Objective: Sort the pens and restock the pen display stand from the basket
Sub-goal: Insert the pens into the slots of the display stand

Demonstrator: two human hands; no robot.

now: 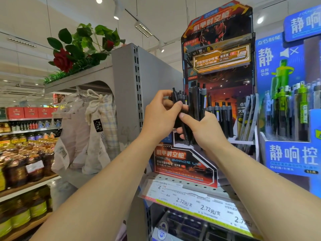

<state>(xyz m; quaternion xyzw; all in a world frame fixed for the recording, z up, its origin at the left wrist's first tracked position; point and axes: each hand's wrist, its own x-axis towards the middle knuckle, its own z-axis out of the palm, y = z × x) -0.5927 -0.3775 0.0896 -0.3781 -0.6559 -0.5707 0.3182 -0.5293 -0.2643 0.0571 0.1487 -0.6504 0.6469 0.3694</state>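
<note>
Black slim pens [194, 108] gripped by left hand [161, 117]; right hand [203, 129].

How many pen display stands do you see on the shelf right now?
2. The black-and-red stand sits directly behind both hands; the blue stand is beside it at the right edge, partly cut off. More may lie beyond the frame.

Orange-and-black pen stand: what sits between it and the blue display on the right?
Head view: a slim grey-black holder of flat packs stands between the pen stand and blue display.
</note>
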